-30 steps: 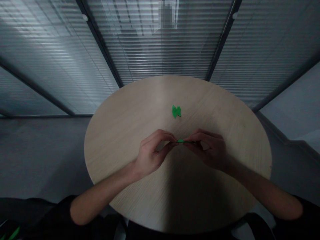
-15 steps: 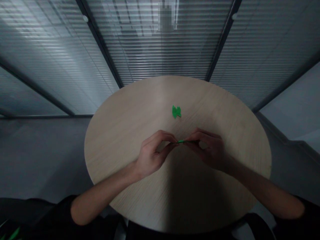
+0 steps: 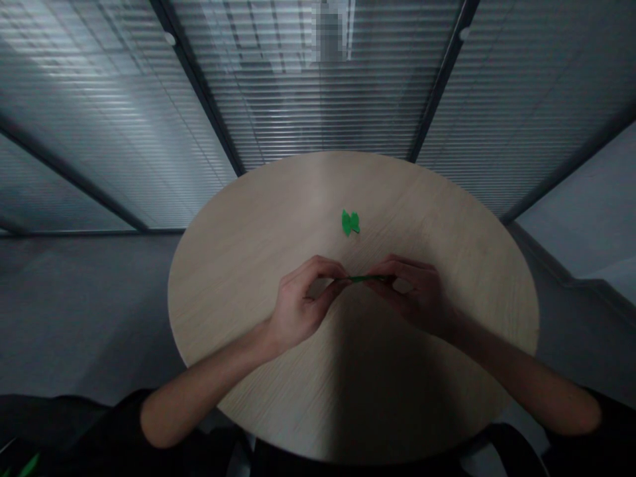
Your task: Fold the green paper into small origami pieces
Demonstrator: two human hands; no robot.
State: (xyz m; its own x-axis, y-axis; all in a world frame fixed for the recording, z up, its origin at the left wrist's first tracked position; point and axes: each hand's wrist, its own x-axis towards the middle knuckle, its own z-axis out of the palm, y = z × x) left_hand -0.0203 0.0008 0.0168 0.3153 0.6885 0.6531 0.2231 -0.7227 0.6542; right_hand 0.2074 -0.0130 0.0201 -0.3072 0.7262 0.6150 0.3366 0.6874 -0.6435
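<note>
Between my two hands is a thin green strip (image 3: 358, 279), seen nearly edge-on, perhaps a leaf or a bit of stem. My left hand (image 3: 301, 299) pinches its left end between thumb and fingers. The fingers of my right hand (image 3: 418, 291) close on its right part and hide some of it. Beyond the hands, on the tabletop, lie green leaf-shaped pieces (image 3: 350, 222), side by side and touching or nearly so; I cannot tell if they are joined.
The round light-wood table (image 3: 238, 265) fills the middle of the view, with a dark shadow on its near right part. Behind it stand glass partitions with blinds (image 3: 318, 112). A bit of green (image 3: 28, 466) shows at the lower left corner.
My left hand has shifted slightly left and up, so more of the green strip shows between the hands. My right hand is almost unmoved, and the green pieces lie where they were.
</note>
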